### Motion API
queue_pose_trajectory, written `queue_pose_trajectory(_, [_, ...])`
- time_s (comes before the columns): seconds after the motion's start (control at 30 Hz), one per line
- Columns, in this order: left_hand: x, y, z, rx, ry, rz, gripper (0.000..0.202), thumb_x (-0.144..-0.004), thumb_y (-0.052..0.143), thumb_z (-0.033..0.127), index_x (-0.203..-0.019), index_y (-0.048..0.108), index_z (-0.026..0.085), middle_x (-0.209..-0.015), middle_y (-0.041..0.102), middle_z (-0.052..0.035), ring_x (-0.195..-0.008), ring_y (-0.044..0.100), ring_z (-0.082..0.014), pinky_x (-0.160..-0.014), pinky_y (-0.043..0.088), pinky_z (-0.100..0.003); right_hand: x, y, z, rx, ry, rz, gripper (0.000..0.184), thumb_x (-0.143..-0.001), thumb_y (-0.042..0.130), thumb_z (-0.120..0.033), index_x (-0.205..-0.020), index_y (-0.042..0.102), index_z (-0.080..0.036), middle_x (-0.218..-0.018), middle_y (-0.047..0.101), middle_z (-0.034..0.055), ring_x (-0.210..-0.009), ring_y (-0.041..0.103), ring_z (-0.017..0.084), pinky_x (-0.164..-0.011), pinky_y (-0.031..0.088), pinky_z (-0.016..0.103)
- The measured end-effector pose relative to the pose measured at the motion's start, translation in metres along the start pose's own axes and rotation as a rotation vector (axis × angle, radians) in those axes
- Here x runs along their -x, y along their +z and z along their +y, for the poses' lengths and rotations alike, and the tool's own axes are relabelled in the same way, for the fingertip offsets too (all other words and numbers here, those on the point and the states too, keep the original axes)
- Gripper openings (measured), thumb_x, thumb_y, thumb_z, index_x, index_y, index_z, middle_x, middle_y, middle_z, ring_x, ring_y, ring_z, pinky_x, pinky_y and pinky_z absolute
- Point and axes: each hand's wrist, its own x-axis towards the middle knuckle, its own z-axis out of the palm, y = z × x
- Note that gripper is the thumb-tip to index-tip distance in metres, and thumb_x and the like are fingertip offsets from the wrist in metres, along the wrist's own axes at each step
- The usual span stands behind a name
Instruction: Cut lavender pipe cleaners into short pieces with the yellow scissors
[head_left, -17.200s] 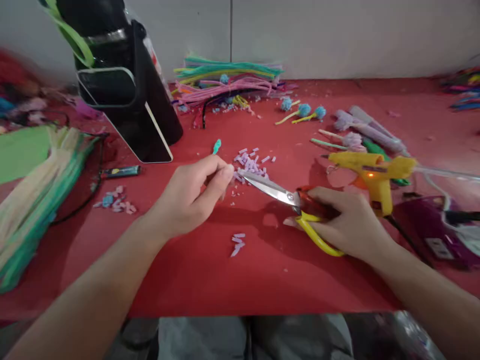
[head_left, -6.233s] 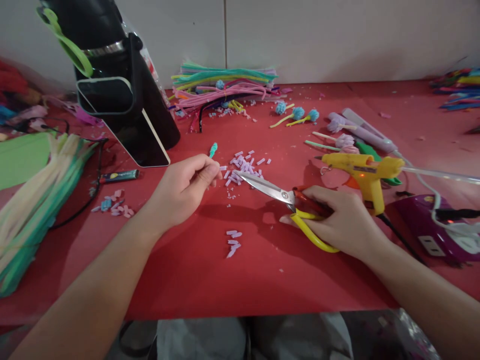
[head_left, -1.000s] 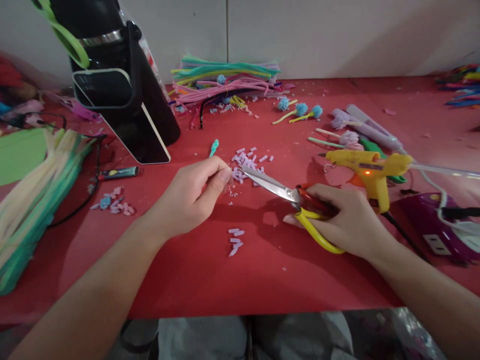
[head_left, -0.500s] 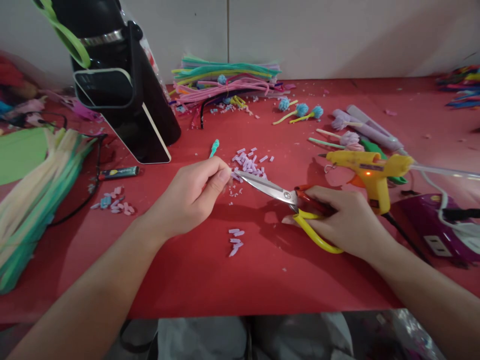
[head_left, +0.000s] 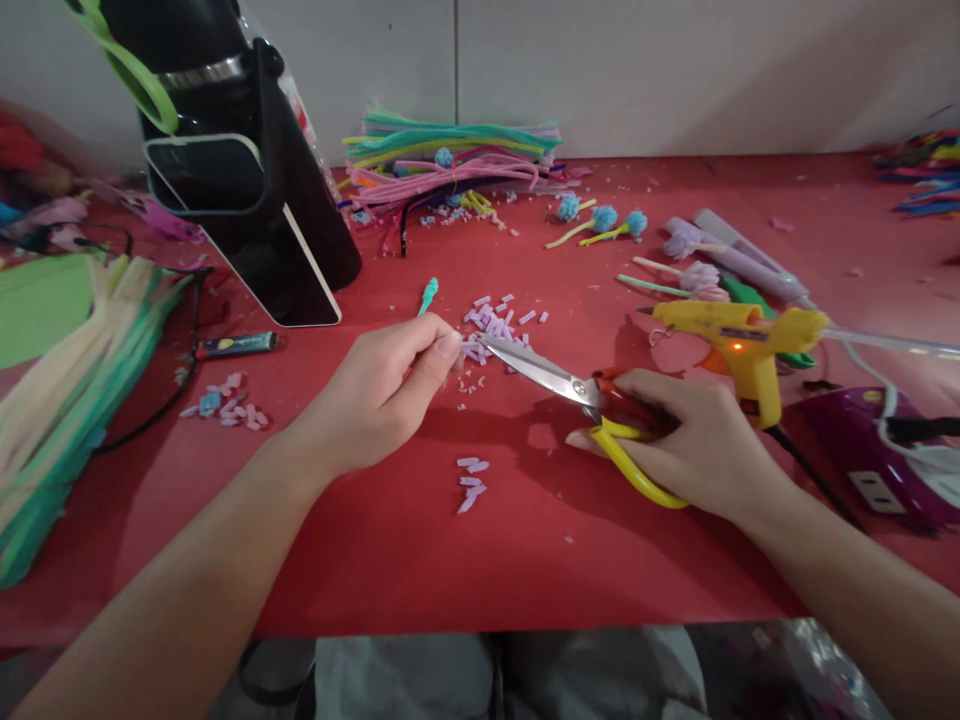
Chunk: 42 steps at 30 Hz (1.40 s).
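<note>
My left hand (head_left: 397, 390) is closed in a pinch. What lies between its fingertips is too small to make out. A teal stem with a knobbly tip (head_left: 429, 294) shows just behind the knuckles; whether the hand touches it I cannot tell. My right hand (head_left: 690, 435) grips scissors (head_left: 551, 376) with one red and one yellow handle. Their blades look closed, tips a little right of my left fingertips. Short lilac pieces (head_left: 498, 322) lie heaped beyond the tips. A smaller group of lilac pieces (head_left: 471, 482) is nearer the table's front edge.
On the right, a yellow glue gun (head_left: 739, 325) with a lit orange light lies near a purple power socket (head_left: 870, 460). A black flask (head_left: 247, 170) stands left, beside fuzzy stems (head_left: 67, 400). Blue pompom stems (head_left: 604, 220) and bundled stems (head_left: 457, 150) lie at the back.
The scissors and my right hand have shifted slightly right, so the tips sit farther from my left fingertips. My left hand has hardly moved.
</note>
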Motion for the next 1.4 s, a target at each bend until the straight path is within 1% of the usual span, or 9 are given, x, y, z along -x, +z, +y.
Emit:
queue_pose_trajectory(0.13, [0.0002,0.0002,0.0013,0.003,-0.009,0.001,0.031,-0.102,0.039,0.032,-0.077,0.051,0.02,-0.069,0.054,0.0019,-0.063,0.05,-0.0118,-0.059,0.04,-0.027,-0.0005,0.0,-0.0004,0.01,-0.021,-0.004,0.05,-0.067,0.074,-0.068,-0.073,0.061,-0.02,-0.061,0.037,-0.0044,-0.057,0.031,0.011,-0.049,0.029,0.026])
queue_pose_trajectory(0.37, [0.0004,0.0006,0.0011,-0.001,0.004,-0.002,0.031,-0.102,0.038,0.032,-0.076,0.051,0.02,-0.067,0.053,0.0019,-0.061,0.049,-0.0117,-0.058,0.04,-0.027,-0.002,0.0018,0.0032,0.017,-0.018,-0.007,0.041,-0.07,0.076,-0.056,-0.072,0.062,-0.018,-0.06,0.041,-0.0037,-0.057,0.034,0.011,-0.052,0.031,0.025])
queue_pose_trajectory(0.47, [0.0005,0.0002,0.0006,-0.018,0.028,-0.002,0.028,-0.102,0.04,0.032,-0.079,0.052,0.02,-0.071,0.055,0.0011,-0.064,0.05,-0.0124,-0.061,0.042,-0.027,-0.002,0.0013,0.0025,-0.01,0.005,-0.002,0.045,-0.069,0.077,-0.058,-0.07,0.058,-0.017,-0.06,0.039,-0.004,-0.058,0.032,0.01,-0.051,0.029,0.026])
queue_pose_trajectory(0.6, [-0.0001,-0.0016,0.0005,-0.024,0.06,0.003,0.025,-0.101,0.042,0.032,-0.082,0.053,0.02,-0.074,0.057,0.0002,-0.067,0.051,-0.013,-0.065,0.044,-0.027,-0.0008,0.0,0.002,-0.013,-0.01,0.024,0.052,-0.065,0.079,-0.061,-0.067,0.05,-0.019,-0.061,0.032,-0.0053,-0.058,0.028,0.01,-0.05,0.026,0.026])
queue_pose_trajectory(0.83, [-0.0007,-0.0023,0.0002,-0.03,0.075,0.023,0.02,-0.099,0.046,0.028,-0.082,0.054,0.02,-0.073,0.055,0.0016,-0.067,0.05,-0.0122,-0.066,0.044,-0.027,0.0003,-0.0019,-0.0032,-0.047,0.016,-0.026,0.053,-0.065,0.078,-0.064,-0.066,0.053,-0.018,-0.062,0.031,-0.0044,-0.059,0.026,0.01,-0.049,0.025,0.025])
queue_pose_trajectory(1.03, [-0.0006,-0.0013,-0.001,-0.027,0.077,0.03,0.018,-0.099,0.047,0.028,-0.085,0.057,0.02,-0.076,0.058,0.0012,-0.069,0.052,-0.0123,-0.067,0.044,-0.027,-0.0011,0.0003,-0.0005,-0.037,-0.009,-0.014,0.049,-0.067,0.077,-0.063,-0.069,0.059,-0.018,-0.061,0.036,-0.0041,-0.058,0.03,0.01,-0.049,0.028,0.025])
queue_pose_trajectory(1.2, [-0.0013,-0.0018,0.0007,-0.035,0.08,0.032,0.019,-0.098,0.048,0.029,-0.084,0.058,0.02,-0.077,0.06,0.0008,-0.07,0.054,-0.0133,-0.069,0.046,-0.027,-0.0014,-0.0005,-0.0013,-0.054,-0.016,0.005,0.049,-0.068,0.076,-0.063,-0.067,0.059,-0.017,-0.059,0.036,-0.0037,-0.056,0.03,0.009,-0.049,0.027,0.025])
queue_pose_trajectory(1.27, [-0.0011,-0.003,0.0018,-0.046,0.075,0.041,0.019,-0.097,0.049,0.029,-0.084,0.058,0.021,-0.076,0.061,0.0008,-0.069,0.054,-0.0131,-0.069,0.046,-0.027,-0.001,-0.0014,-0.0023,-0.046,-0.01,0.009,0.049,-0.067,0.076,-0.063,-0.068,0.057,-0.017,-0.06,0.035,-0.0038,-0.057,0.029,0.01,-0.049,0.027,0.025])
queue_pose_trajectory(1.4, [-0.0004,-0.0067,0.0024,-0.087,0.07,0.073,0.019,-0.096,0.05,0.031,-0.084,0.061,0.021,-0.077,0.064,-0.0004,-0.07,0.056,-0.0138,-0.07,0.047,-0.028,-0.0005,-0.0017,-0.0029,-0.018,0.004,0.026,0.055,-0.064,0.077,-0.066,-0.063,0.048,-0.019,-0.058,0.032,-0.0049,-0.056,0.028,0.01,-0.048,0.026,0.025])
